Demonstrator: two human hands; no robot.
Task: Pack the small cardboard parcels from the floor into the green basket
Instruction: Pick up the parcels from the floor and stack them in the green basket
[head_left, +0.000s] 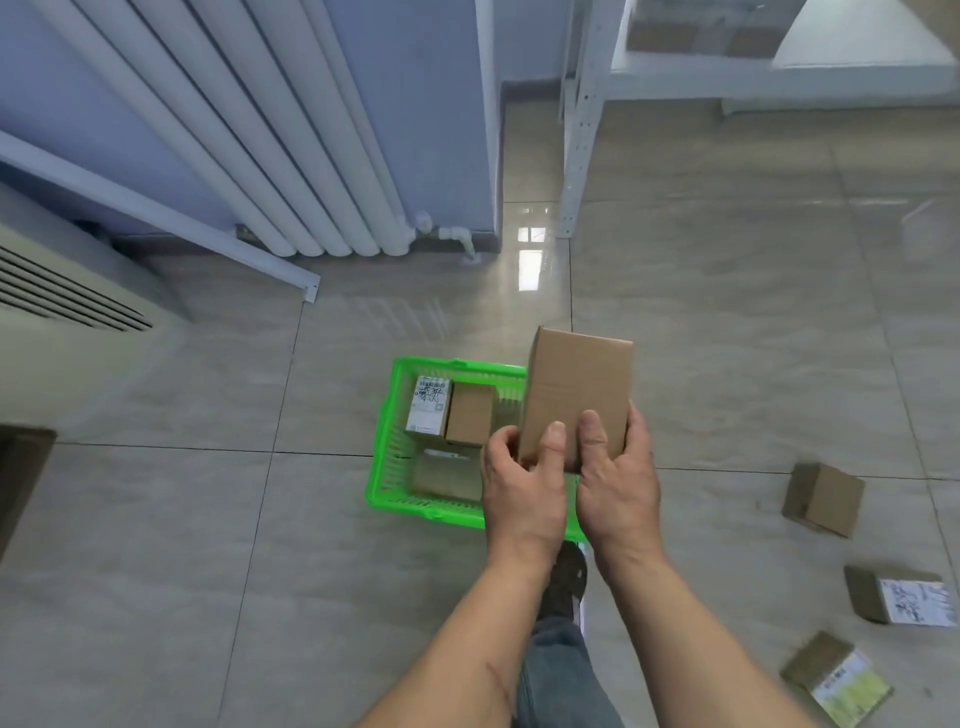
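A plain brown cardboard parcel (576, 395) is held up over the right half of the green basket (387, 441). My left hand (522, 483) grips its lower left corner, thumb on the front face. My right hand (618, 483) grips the lower right corner the same way. Inside the basket lie a parcel with a white label (428, 405), a plain brown one (470, 421) beside it, and a third (447, 478) nearer to me. On the floor to the right lie three more parcels: a plain one (823, 499) and two labelled ones (901, 600), (836, 675).
A white radiator (291, 135) and wall stand behind the basket. A white metal shelf unit (582, 130) rises at the back right. A beige vented appliance (62, 312) sits at the left. My shoe (563, 582) and trouser leg are just behind the basket on the tiled floor.
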